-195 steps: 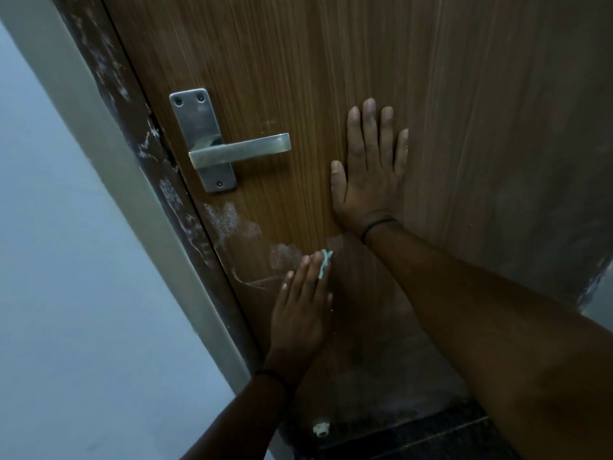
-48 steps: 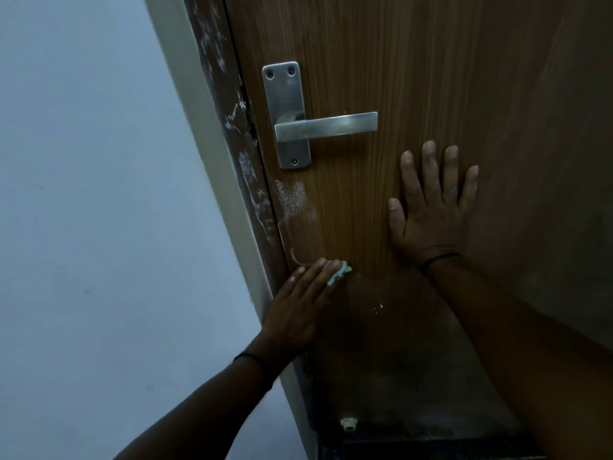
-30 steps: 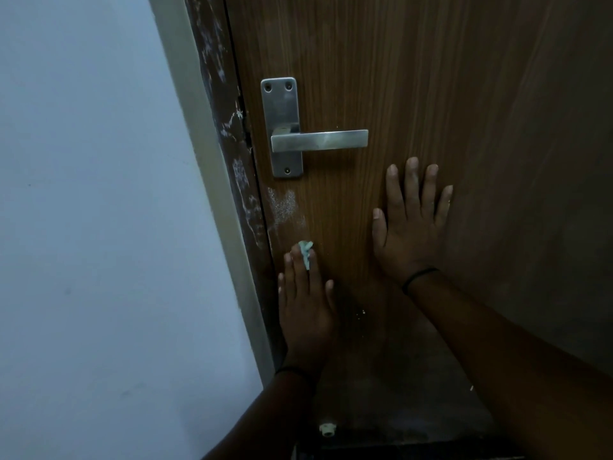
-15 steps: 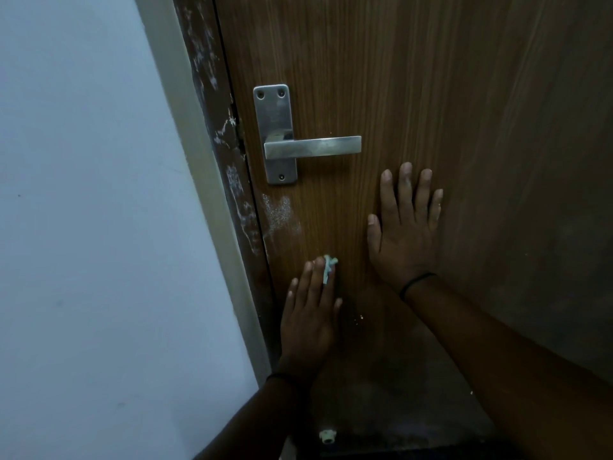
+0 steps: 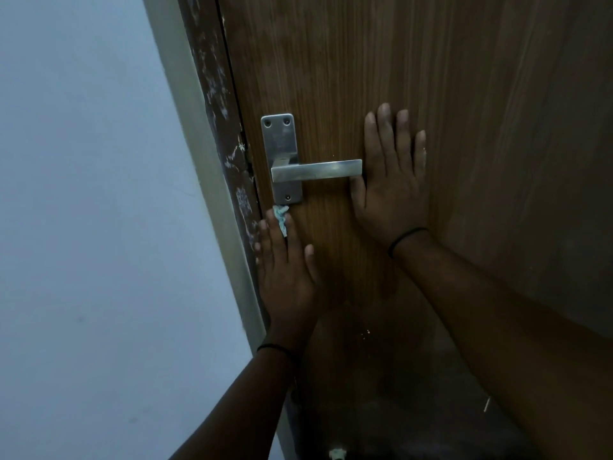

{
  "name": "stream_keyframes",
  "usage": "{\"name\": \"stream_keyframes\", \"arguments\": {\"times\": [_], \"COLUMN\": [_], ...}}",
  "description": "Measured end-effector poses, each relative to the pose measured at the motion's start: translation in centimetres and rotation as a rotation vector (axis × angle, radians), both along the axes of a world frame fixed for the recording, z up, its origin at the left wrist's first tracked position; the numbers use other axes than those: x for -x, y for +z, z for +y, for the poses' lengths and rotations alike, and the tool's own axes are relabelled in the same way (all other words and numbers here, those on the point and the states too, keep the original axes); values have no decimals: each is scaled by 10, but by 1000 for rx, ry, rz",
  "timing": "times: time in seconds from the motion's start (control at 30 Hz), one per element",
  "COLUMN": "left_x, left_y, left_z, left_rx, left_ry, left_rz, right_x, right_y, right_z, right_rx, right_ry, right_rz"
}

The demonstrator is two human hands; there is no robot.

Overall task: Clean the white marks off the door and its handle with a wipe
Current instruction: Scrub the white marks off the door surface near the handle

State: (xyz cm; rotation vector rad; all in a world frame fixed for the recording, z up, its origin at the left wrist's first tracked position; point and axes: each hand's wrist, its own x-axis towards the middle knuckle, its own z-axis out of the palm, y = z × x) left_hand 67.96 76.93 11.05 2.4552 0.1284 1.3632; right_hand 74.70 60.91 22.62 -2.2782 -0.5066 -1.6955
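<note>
Head view, single frame, dim light. Item one: wooden door (image 5: 414, 61), grain running vertically, filling the right side of the frame. Item two: handle (image 5: 316, 170), a metal lever with its long axis horizontal, free end pointing right, mounted on an upright backplate (image 5: 280, 157) close to the door's left edge. Item three: wipe (image 5: 281, 218), a small crumpled pale-blue scrap, showing between and past the fingertips. Item four: left hand (image 5: 285, 270), fingers straight and pointing up the door, flat against the wood and pressing the wipe under them; no curl visible. Item five: right hand (image 5: 393, 180), spread wide and flat on the door, holding nothing, thumb side just beside the lever's free end.

Key relation: the wipe's top sits just below the backplate's lower edge, touching or all but touching; which of the two cannot be told. The handle lies directly above the left hand, so a short upward slide along the fingers' own direction would likely bring the wipe onto the plate. The left hand is the nearer to the backplate, the right hand the nearer to the lever tip.

Also present: dark door frame (image 5: 229, 154) left of the door, flecked with white marks; pale wall (image 5: 83, 194) beyond it.
</note>
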Motion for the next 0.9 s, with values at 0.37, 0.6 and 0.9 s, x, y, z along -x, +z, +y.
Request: {"name": "stream_keyframes", "arguments": {"times": [0.37,0.6,0.9], "left_x": [-8,21,4], "left_y": [1,-63,-14], "left_z": [8,-7,-11], "left_rx": [-131,46,124], "left_ry": [-9,-35,23], "left_rz": [4,146,53], "right_x": [-4,-1,-5], "right_y": [-13,-13,-14], "right_z": [3,2,2], "right_rx": [20,4,2], "right_ry": [-89,-75,-85], "right_rz": [-30,-15,-32]}}
